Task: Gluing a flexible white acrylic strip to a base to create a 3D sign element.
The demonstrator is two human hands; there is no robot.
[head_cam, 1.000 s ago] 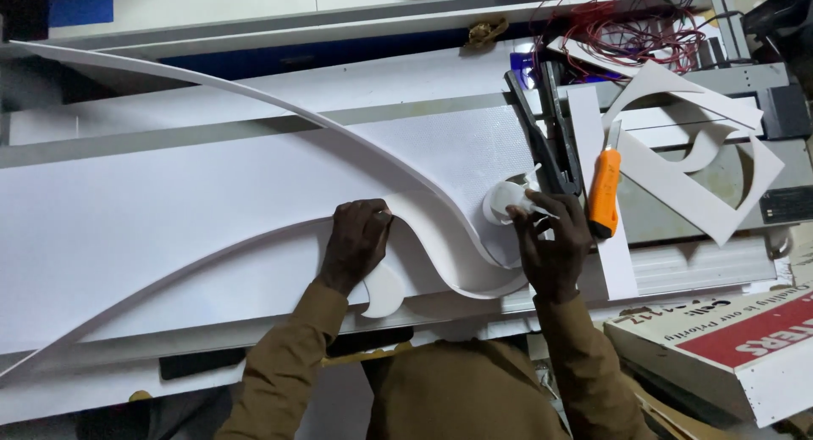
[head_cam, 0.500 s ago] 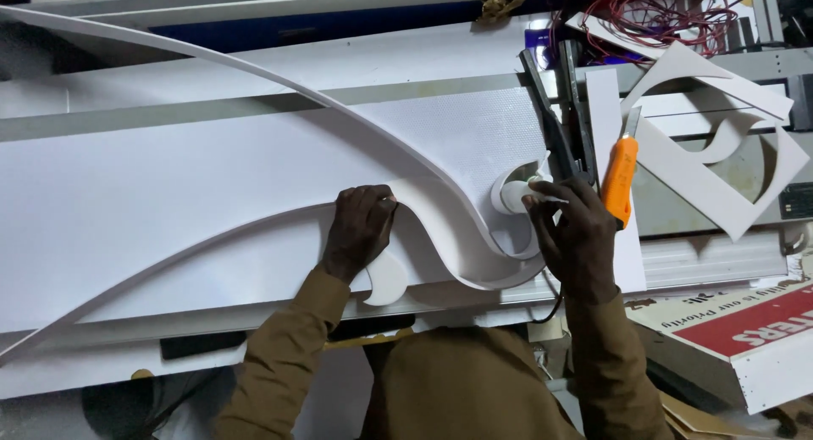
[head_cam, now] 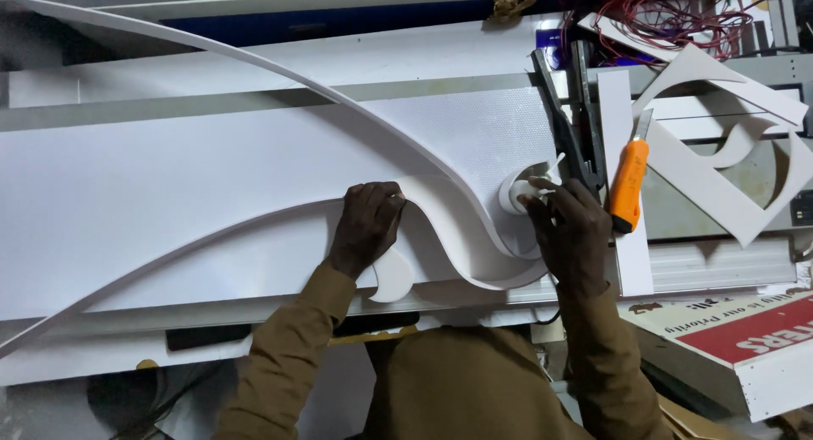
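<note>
Orange utility knife (head_cam: pixel 628 184) and black strips (head_cam: pixel 569 118) just beside right hand (head_cam: pixel 569 228)

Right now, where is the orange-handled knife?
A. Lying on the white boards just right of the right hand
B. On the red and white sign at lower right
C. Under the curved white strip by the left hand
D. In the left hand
A. The orange-handled knife lies loose on the white boards, just right of the right hand, which holds the curled end of the white strip; the left hand presses the strip down.
</note>
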